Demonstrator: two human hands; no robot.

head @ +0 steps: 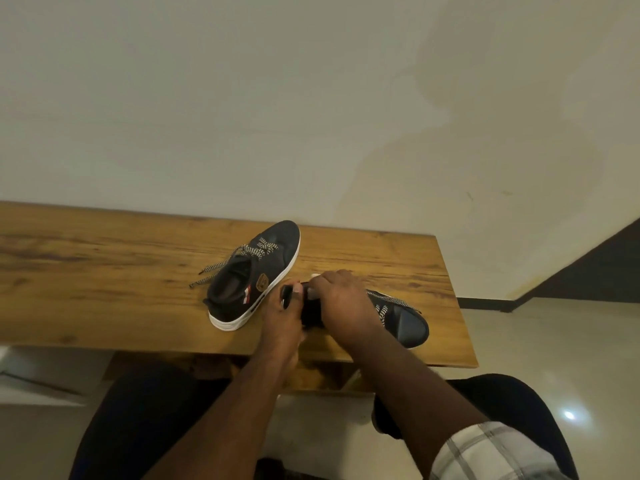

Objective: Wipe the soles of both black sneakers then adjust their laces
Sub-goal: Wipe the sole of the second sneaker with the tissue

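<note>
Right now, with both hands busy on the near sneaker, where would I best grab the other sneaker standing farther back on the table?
Probably the heel collar of the far sneaker, coming from above on the near side. It stands upright on its white sole with the heel toward you, the mouth open and nothing covering it, so fingers can hook inside. Its loose laces trail left, clear of that spot.

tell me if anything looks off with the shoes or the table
Nothing damaged or spilled. The far sneaker stands upright with its laces loose and trailing onto the table. Both hands hold the near sneaker.

Both hands (pixel 311 306) grip right sneaker (pixel 398 317); table (pixel 104 271).
</note>
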